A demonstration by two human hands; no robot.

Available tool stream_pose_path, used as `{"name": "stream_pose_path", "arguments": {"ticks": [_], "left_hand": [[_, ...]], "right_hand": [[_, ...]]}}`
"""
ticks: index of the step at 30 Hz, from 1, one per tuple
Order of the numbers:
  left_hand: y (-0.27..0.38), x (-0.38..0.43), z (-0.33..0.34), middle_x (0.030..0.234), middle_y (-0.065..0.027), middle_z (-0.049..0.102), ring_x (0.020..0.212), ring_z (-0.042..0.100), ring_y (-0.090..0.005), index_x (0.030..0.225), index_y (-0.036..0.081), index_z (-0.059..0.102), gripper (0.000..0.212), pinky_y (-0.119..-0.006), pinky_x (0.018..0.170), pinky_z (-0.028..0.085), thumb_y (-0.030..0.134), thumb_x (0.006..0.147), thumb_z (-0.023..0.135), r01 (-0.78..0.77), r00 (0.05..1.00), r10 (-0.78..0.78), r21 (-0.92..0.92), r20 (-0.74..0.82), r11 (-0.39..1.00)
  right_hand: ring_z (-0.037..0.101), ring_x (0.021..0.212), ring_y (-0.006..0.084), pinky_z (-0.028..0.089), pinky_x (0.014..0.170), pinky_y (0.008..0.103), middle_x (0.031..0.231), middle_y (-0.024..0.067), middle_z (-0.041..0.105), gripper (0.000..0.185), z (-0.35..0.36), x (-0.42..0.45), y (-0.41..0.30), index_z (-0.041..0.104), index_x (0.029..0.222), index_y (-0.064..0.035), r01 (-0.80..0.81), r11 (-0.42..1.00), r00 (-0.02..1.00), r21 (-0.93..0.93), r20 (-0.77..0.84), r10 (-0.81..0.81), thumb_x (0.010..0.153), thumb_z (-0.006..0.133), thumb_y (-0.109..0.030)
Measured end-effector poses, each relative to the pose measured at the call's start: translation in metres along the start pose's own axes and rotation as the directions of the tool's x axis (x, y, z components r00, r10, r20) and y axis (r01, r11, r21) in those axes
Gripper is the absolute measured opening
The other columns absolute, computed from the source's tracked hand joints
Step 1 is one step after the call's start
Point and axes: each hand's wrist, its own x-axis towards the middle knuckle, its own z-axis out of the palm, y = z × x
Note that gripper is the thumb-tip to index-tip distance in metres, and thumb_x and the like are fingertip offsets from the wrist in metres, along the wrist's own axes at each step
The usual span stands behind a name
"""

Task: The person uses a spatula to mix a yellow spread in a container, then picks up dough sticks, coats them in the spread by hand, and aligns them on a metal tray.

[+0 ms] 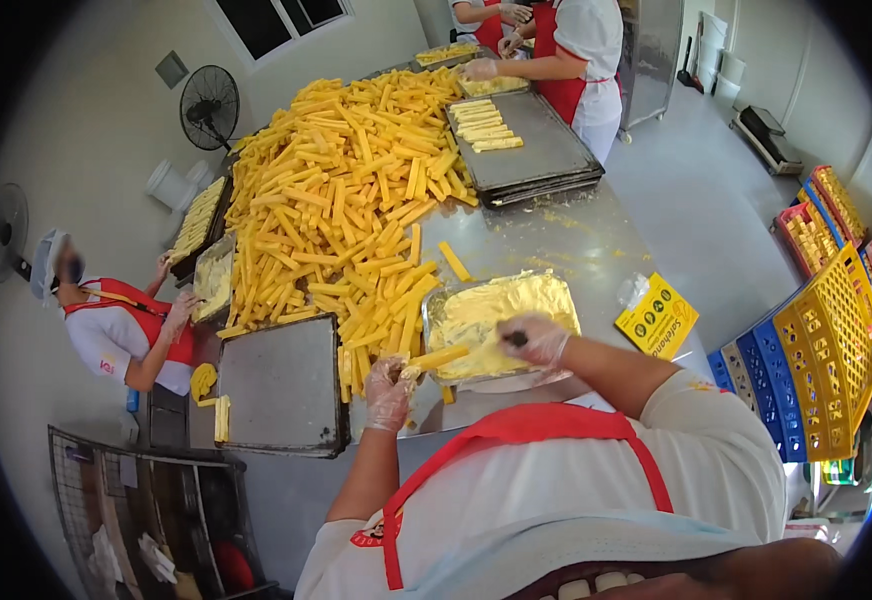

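Observation:
My left hand (388, 395), in a clear plastic glove, grips one end of a yellow cake-like stick (442, 357). The stick's far end reaches over the near left rim of a metal pan (426, 330). Pale yellow spread (537, 294) coats the inside of that pan. Above it, my gloved right hand (544, 343) is closed around a tool with a dark handle (516, 339); its working end is blurred and cannot be made out. A large heap of similar sticks (346, 202) lies beyond my hands. To the left, a flat baking tray (278, 382) carries coated sticks (222, 418) along its left edge.
Stacked baking trays (533, 150) with a row of coated sticks stand at the far right of the metal table (593, 232). A yellow glove box (657, 315) lies right of the pan. Co-workers stand left and at the back. Plastic crates (803, 367) flank me.

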Motion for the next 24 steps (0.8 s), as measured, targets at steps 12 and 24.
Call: {"name": "stream_pose_path", "arguments": {"ticks": [12,24], "left_hand": [[0.022,0.019,0.066,0.093,-0.0095,0.069,0.083,0.068,-0.018,0.128,0.003,0.052,0.054,-0.034,0.075,0.055,0.005,0.079,0.076,-0.02,0.98,-0.087,0.528,0.177,0.849],[0.023,0.021,0.075,0.089,-0.0095,0.069,0.078,0.068,-0.0199,0.129,0.003,0.052,0.059,-0.035,0.074,0.055,0.01,0.077,0.079,-0.013,0.981,-0.082,0.481,0.176,0.877]], "right_hand": [[0.065,0.087,0.0369,0.049,0.076,0.0464,0.085,0.02,0.065,0.025,-0.018,0.016,-0.04,0.061,0.088,-0.0078,-0.134,0.947,0.983,0.292,-0.083,0.164,0.089,0.059,-0.033],[0.064,0.08,0.0362,0.049,0.073,0.0447,0.081,0.0179,0.065,0.024,-0.016,0.011,-0.032,0.062,0.092,-0.007,-0.053,0.932,0.988,0.358,-0.12,0.102,0.09,0.063,-0.031]]}}
